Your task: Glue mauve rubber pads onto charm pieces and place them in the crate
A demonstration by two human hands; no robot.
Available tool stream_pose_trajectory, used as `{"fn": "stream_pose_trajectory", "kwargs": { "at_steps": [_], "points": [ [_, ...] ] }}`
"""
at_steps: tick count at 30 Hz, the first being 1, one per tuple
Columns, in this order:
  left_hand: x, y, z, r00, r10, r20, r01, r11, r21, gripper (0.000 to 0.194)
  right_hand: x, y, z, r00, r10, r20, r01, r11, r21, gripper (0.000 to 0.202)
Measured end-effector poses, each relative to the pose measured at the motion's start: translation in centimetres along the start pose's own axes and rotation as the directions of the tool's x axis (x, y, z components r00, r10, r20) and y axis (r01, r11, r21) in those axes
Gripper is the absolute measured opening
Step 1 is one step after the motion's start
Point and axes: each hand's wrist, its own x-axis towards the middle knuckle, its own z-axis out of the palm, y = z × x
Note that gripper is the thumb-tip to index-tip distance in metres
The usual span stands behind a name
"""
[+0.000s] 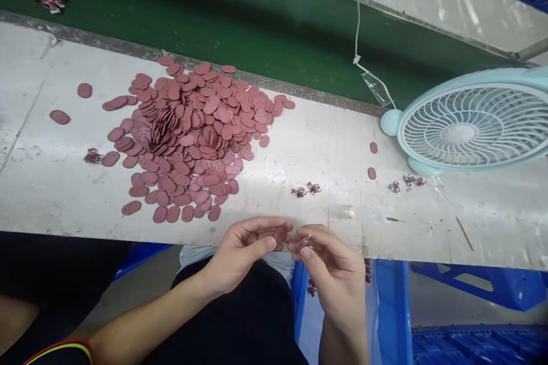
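Note:
Between the thumb and fingers of my left hand [244,248] is a reddish oval disc [281,234], held just over the table's front edge. Close beside it, my right hand [331,262] pinches a small wired part [305,240] with reddish-brown and whitish bits; its details are too small to make out. The two hands nearly touch at the fingertips. A large heap of similar oval discs [214,114], some with small holes, lies beyond my left hand. Two small wired pieces [306,189] rest on the table just past my fingers.
A light-blue fan [460,133] stands at the right. Several wired pieces [414,181] and two discs [372,173] lie before it. A green belt [257,40] runs behind the white table [64,199]. A blue crate [394,302] is below the edge. Another person's sleeve [55,279] shows at left.

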Motion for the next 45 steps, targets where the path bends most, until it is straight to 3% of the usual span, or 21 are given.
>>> {"fn": "stream_pose_trajectory", "kwargs": {
  "at_steps": [7,17,21,27,40,45],
  "points": [
    [-0.2,0.0,-0.3,0.994,0.109,0.013,-0.109,0.991,0.076,0.027,0.3,0.1,1.2,1.000,-0.027,0.004,0.027,0.999,0.043,0.025],
    [-0.2,-0.1,-0.2,0.993,0.118,0.016,-0.118,0.992,0.050,0.024,0.4,-0.6,1.1,0.999,0.014,0.037,-0.009,0.992,-0.129,0.021],
    [-0.1,-0.5,-0.3,0.991,0.132,-0.029,-0.130,0.990,0.053,0.003,0.7,-0.4,1.1,0.995,0.077,0.058,-0.075,0.997,-0.025,0.018],
    [-0.3,-1.0,-0.1,0.983,0.163,-0.083,-0.154,0.983,0.101,0.007,1.0,0.1,1.2,0.989,0.133,0.069,-0.139,0.985,0.103,0.015],
    [-0.1,-1.2,0.9,0.987,0.141,-0.083,-0.131,0.985,0.109,0.008,0.9,-0.1,0.3,0.996,0.079,0.032,-0.080,0.997,0.017,0.016],
    [-0.1,-1.2,1.4,0.984,0.145,-0.106,-0.135,0.987,0.092,0.009,0.8,0.0,0.5,0.995,0.101,0.015,-0.102,0.990,0.095,0.015]
  ]
}}
